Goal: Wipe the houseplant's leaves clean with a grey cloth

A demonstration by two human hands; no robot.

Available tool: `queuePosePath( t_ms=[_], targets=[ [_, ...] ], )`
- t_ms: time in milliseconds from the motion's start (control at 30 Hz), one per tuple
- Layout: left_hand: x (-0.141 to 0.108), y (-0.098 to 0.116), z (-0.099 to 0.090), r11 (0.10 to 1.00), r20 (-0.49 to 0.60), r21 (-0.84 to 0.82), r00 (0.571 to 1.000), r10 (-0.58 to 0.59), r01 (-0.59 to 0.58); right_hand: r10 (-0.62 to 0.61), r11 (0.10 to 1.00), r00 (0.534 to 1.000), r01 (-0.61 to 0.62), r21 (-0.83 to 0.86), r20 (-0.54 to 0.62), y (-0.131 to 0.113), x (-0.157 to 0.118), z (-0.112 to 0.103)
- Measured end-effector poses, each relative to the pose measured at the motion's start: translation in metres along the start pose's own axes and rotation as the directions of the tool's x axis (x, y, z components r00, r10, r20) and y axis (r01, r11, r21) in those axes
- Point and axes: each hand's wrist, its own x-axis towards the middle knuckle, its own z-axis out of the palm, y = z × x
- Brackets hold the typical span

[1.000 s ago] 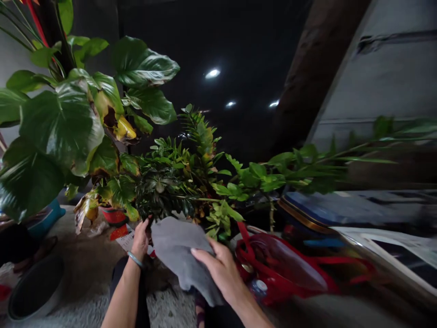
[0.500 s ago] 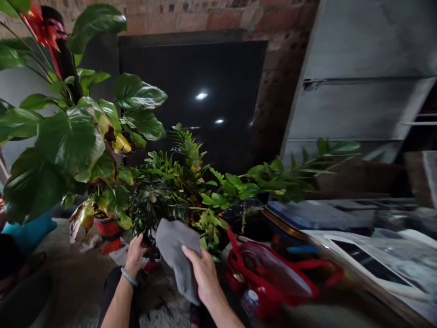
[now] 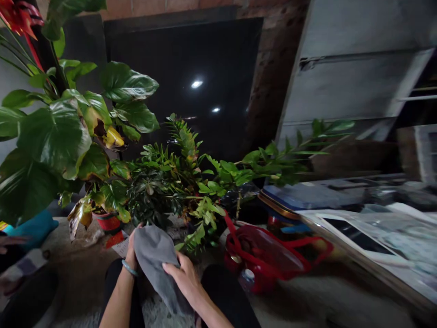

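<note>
A grey cloth [image 3: 155, 259] hangs in front of my knees, low in the middle of the head view. My right hand [image 3: 182, 275] is closed on its right side, with the thumb lying on top. On the cloth's left edge is my left hand [image 3: 132, 250], a pale bangle [image 3: 129, 268] on its wrist; its fingers are mostly hidden behind the cloth. Dark green foliage [image 3: 146, 193] stands just beyond both hands.
A big-leaved plant in a red pot [image 3: 107, 222] rises at the left. To the right are a red bag [image 3: 262, 269] and a white-framed item [image 3: 362, 241] on a surface. Another person's hand [image 3: 10, 243] shows at the far left.
The cloth has moved left and down with my right hand. My left hand, earlier beside the cloth near the leaves, now touches its left edge. The view has shifted slightly.
</note>
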Motion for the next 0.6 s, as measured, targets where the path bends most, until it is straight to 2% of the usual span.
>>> queuePosePath(
  t_ms=[100, 200, 233, 300, 333, 400, 467, 533, 600],
  targets=[
    [-0.013, 0.01, -0.007, 1.0, -0.132, 0.017, 0.991, -0.015, 0.018, 0.043, 0.998, 0.997, -0.04, 0.045, -0.061, 0.004, -0.021, -0.014],
    [-0.056, 0.013, -0.009, 0.999, -0.238, -0.029, 0.97, -0.046, 0.04, 0.005, 0.999, 0.99, 0.002, 0.051, -0.139, -0.003, -0.024, -0.024],
    [-0.076, 0.011, -0.008, 0.998, -0.22, -0.047, 0.974, -0.055, 0.046, -0.017, 0.999, 0.985, 0.023, 0.033, -0.172, -0.006, -0.023, -0.025],
    [-0.117, 0.006, -0.003, 0.993, -0.08, -0.072, 0.992, -0.096, 0.091, -0.066, 0.998, 0.971, 0.059, -0.036, -0.229, -0.012, -0.024, -0.02],
    [-0.134, 0.003, 0.0, 0.987, 0.005, -0.095, 0.991, -0.131, 0.131, -0.087, 0.995, 0.965, 0.071, -0.071, -0.248, -0.015, -0.027, -0.016],
    [-0.16, -0.003, 0.007, 0.969, 0.092, -0.15, 0.978, -0.186, 0.198, -0.111, 0.991, 0.964, 0.089, -0.102, -0.243, -0.022, -0.036, -0.005],
    [-0.173, -0.003, 0.011, 0.948, 0.103, -0.208, 0.969, -0.224, 0.241, -0.123, 0.992, 0.982, 0.121, -0.022, -0.142, -0.03, -0.049, 0.003],
    [-0.179, 0.002, 0.014, 0.926, 0.103, -0.248, 0.958, -0.266, 0.284, -0.126, 0.983, 0.992, 0.129, 0.131, -0.027, -0.037, -0.061, 0.005],
    [-0.182, 0.01, 0.016, 0.902, 0.113, -0.263, 0.939, -0.325, 0.344, -0.113, 0.959, 0.994, 0.106, 0.262, 0.01, -0.041, -0.07, 0.001]
  ],
)
